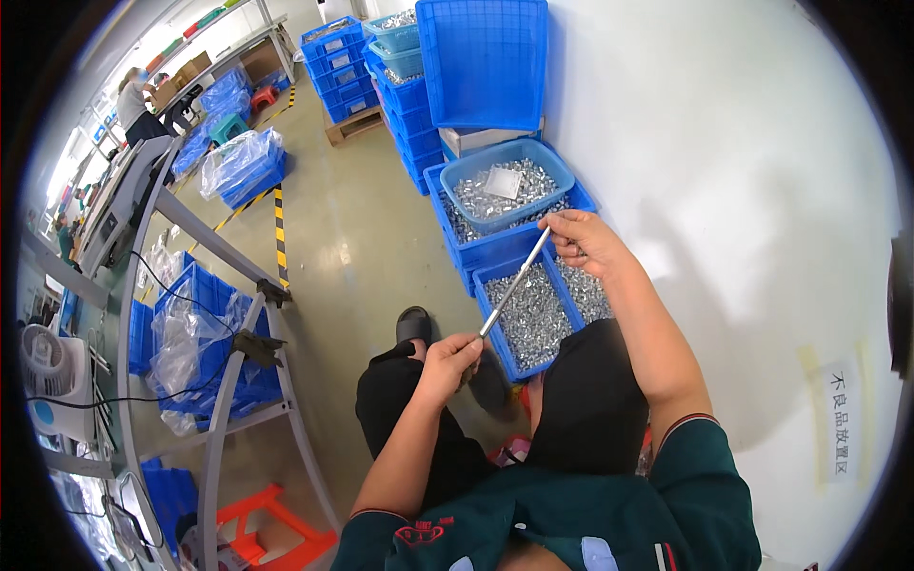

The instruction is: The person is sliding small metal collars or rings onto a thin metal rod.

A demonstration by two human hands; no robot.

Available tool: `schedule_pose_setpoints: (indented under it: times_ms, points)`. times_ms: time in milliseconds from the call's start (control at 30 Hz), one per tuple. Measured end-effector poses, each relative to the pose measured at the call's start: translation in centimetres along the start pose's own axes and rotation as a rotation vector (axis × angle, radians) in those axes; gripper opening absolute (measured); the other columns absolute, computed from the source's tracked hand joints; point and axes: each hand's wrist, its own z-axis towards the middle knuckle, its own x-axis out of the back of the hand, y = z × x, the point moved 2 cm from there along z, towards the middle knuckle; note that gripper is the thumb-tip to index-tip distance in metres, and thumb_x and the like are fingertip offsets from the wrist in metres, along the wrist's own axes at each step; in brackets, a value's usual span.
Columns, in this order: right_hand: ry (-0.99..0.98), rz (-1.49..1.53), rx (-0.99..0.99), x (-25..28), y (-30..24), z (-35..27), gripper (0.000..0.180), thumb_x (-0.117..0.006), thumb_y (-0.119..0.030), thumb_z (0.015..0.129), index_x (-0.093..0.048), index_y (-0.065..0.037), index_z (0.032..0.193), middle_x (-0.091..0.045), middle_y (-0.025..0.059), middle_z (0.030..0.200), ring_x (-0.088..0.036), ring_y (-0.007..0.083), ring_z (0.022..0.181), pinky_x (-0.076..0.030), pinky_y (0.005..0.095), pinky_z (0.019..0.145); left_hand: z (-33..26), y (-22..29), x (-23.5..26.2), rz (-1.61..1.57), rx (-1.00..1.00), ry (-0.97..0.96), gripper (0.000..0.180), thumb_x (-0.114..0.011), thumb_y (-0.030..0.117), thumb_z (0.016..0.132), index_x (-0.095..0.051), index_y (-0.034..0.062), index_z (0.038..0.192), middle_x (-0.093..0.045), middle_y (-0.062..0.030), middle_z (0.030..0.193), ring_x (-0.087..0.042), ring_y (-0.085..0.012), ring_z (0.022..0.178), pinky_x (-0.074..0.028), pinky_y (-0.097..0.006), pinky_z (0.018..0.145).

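A thin silver metal rod (517, 284) slants between my two hands, above bins of small shiny metal parts. My left hand (453, 365) is closed around its lower end, near my left knee. Higher and to the right, my right hand (583, 244) pinches the upper end between thumb and fingers. Under the rod stands a blue bin (535, 372) of loose metal pieces, with a second filled compartment or bin beside it, partly hidden by my right arm and knee. Just beyond, a light blue basin (490, 227) holds more parts and a white card (503, 183).
The basin rests in a larger blue crate (459, 255). Behind it, an empty blue crate (484, 67) leans upright near stacked crates (341, 71). A grey-framed workbench (221, 400) with a white fan (57, 381) stands left, near an orange stool (276, 533). Another person (135, 107) is far left.
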Motion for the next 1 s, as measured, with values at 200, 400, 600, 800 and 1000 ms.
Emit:
schedule_pose_setpoints:
  times_ms: [200,400,600,800,1000]
  points:
    - [0.088,-0.308,0.004,-1.4,0.4,-0.3,0.021,-0.066,-0.024,0.079,-0.061,-0.004,0.079,-0.043,-0.0033,0.056,-0.035,0.0031,0.044,-0.020,0.0170,0.036,0.0,0.6,-0.5,0.107,-0.039,0.066,0.022,-0.052,0.018,0.087,-0.060,-0.0023,0.092,-0.051,0.0007,0.065,-0.046,-0.0067,0.056,-0.035,-0.020,0.051]
    - [-0.108,-0.414,-0.193,-5.0,2.6,-0.6,0.019,-0.066,-0.025,0.078,-0.062,-0.006,0.077,-0.043,-0.0026,0.055,-0.032,0.0036,0.042,-0.019,0.0187,0.035,1.4,0.9,-1.0,-0.063,-0.037,0.055,0.021,-0.049,0.020,0.089,-0.057,0.0002,0.089,-0.049,-0.0007,0.059,-0.043,-0.0076,0.046,-0.033,-0.021,0.042]
    - [-0.227,-0.275,-0.374,-2.7,3.4,0.5,0.022,-0.060,-0.026,0.083,-0.058,-0.004,0.085,-0.045,-0.0001,0.063,-0.033,0.0036,0.044,-0.022,0.0165,0.034,1.6,0.8,-1.2,-0.108,-0.029,0.078,0.021,-0.049,0.021,0.089,-0.057,0.0011,0.088,-0.050,-0.0013,0.059,-0.042,-0.0083,0.042,-0.031,-0.022,0.036]
    - [0.066,0.073,-0.588,1.8,5.5,2.8,0.028,-0.048,-0.030,0.089,-0.052,-0.003,0.090,-0.050,0.0079,0.076,-0.039,0.0061,0.048,-0.026,0.0141,0.030,1.1,0.6,-0.4,-0.127,0.014,0.090,0.021,-0.051,0.021,0.088,-0.057,0.0015,0.089,-0.051,-0.0014,0.060,-0.042,-0.0079,0.043,-0.032,-0.021,0.038]
    - [0.040,0.077,-0.484,1.2,4.2,2.5,0.028,-0.048,-0.026,0.089,-0.052,0.001,0.096,-0.050,0.0084,0.077,-0.039,0.0065,0.049,-0.026,0.0142,0.032,0.7,0.7,-0.2,-0.110,-0.042,0.115,0.022,-0.051,0.022,0.088,-0.058,0.0014,0.090,-0.050,-0.0009,0.060,-0.041,-0.0075,0.042,-0.031,-0.021,0.039]
